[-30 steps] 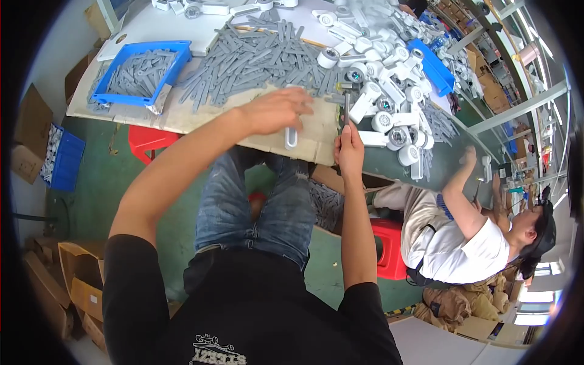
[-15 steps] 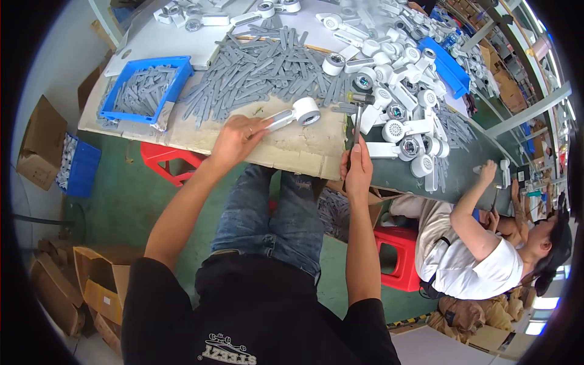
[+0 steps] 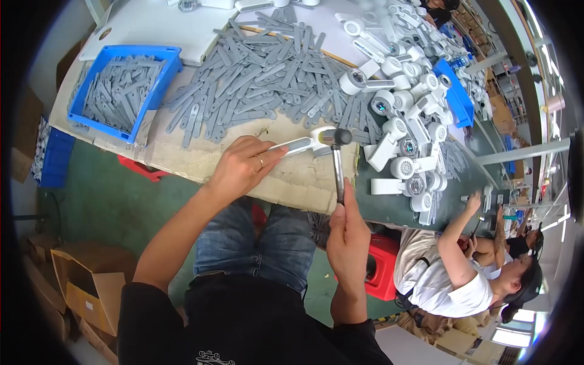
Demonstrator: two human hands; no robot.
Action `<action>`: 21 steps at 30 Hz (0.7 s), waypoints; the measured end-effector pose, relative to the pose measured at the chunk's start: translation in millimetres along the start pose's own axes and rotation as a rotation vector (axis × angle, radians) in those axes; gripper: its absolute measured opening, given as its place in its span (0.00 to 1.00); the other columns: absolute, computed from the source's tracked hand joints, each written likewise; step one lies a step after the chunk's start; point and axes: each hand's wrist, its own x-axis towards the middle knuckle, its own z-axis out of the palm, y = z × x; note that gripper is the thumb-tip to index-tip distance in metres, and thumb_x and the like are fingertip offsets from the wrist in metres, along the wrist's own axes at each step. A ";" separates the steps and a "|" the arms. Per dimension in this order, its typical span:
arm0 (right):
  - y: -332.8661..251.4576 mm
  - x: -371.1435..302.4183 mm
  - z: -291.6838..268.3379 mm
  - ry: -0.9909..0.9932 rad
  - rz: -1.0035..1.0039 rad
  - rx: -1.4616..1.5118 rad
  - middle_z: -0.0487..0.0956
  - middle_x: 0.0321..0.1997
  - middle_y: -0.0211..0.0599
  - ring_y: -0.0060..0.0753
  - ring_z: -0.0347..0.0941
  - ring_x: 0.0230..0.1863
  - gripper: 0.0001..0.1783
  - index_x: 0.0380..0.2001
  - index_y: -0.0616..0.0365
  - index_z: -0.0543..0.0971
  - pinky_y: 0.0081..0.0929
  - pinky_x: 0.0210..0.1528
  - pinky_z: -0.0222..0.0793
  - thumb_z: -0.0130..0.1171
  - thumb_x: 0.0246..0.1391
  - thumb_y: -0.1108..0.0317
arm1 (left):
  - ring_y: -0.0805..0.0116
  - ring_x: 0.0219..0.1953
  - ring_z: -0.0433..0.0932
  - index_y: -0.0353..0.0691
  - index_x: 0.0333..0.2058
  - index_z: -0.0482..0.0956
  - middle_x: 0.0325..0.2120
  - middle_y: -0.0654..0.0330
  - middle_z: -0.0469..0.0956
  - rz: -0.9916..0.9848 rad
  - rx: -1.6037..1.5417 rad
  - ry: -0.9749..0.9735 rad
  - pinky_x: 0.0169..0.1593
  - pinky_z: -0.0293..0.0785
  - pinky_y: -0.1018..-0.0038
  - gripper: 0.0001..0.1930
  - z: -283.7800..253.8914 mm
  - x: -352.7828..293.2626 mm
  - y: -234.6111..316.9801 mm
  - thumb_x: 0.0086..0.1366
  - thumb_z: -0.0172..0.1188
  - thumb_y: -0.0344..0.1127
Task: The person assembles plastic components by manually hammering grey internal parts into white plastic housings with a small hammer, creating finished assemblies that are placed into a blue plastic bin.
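My left hand (image 3: 239, 167) is closed around the handle end of a white handheld device (image 3: 297, 146), which has a round head and a grey strip along its handle. It is held low over the cardboard-covered near part of the table. My right hand (image 3: 348, 240) grips a mallet (image 3: 339, 173) upright by its metal shaft. The mallet's dark rounded head is over the device's round head and partly hides it; whether they touch I cannot tell. Beyond my hands lies a wide heap of grey strips (image 3: 261, 79).
Several similar white devices (image 3: 401, 131) are piled at the right. A blue tray (image 3: 137, 125) of grey strips stands at the left, another blue bin (image 3: 453, 97) at the far right. A co-worker (image 3: 450, 267) sits to my right, beside a red stool (image 3: 382, 267).
My right hand has moved left and nearer to me, bringing the mallet's head over the device. My left hand still holds the device. The view has shifted a little.
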 end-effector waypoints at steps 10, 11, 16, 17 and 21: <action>8.2 12.5 10.9 -0.032 -0.033 -0.116 0.81 0.47 0.59 0.58 0.81 0.43 0.26 0.69 0.62 0.67 0.43 0.44 0.76 0.50 0.68 0.74 | 0.54 0.38 0.82 0.38 0.47 0.86 0.38 0.55 0.84 -0.044 -0.041 -0.032 0.46 0.78 0.63 0.18 -0.8 -1.3 -1.5 0.55 0.71 0.24; 6.9 11.5 13.9 0.048 -0.059 -0.085 0.82 0.46 0.58 0.59 0.81 0.42 0.26 0.68 0.61 0.68 0.43 0.43 0.76 0.51 0.68 0.73 | 0.54 0.38 0.82 0.38 0.47 0.86 0.39 0.55 0.84 -0.048 -0.043 -0.035 0.46 0.78 0.63 0.18 -1.3 -1.0 -1.1 0.55 0.71 0.24; 1.4 14.2 -3.5 -0.100 -0.004 -0.220 0.82 0.46 0.57 0.59 0.81 0.42 0.25 0.68 0.62 0.68 0.44 0.44 0.76 0.50 0.69 0.73 | 0.54 0.38 0.82 0.38 0.46 0.86 0.39 0.56 0.84 -0.036 -0.017 -0.041 0.46 0.78 0.63 0.17 -4.5 -1.9 -1.5 0.56 0.71 0.24; 2.0 14.5 -1.5 -0.001 -0.058 -0.098 0.82 0.44 0.57 0.60 0.80 0.41 0.25 0.68 0.61 0.68 0.45 0.43 0.75 0.50 0.69 0.72 | 0.54 0.38 0.82 0.38 0.46 0.87 0.38 0.56 0.84 -0.040 -0.030 -0.046 0.46 0.78 0.63 0.17 -5.0 0.1 -1.8 0.56 0.71 0.24; 7.5 13.7 13.2 0.085 -0.112 -0.134 0.80 0.57 0.59 0.53 0.80 0.57 0.24 0.67 0.61 0.70 0.37 0.59 0.72 0.47 0.70 0.73 | 0.54 0.38 0.81 0.38 0.46 0.87 0.38 0.55 0.84 -0.058 -0.043 -0.047 0.47 0.78 0.62 0.17 -1.1 0.5 -1.4 0.56 0.70 0.25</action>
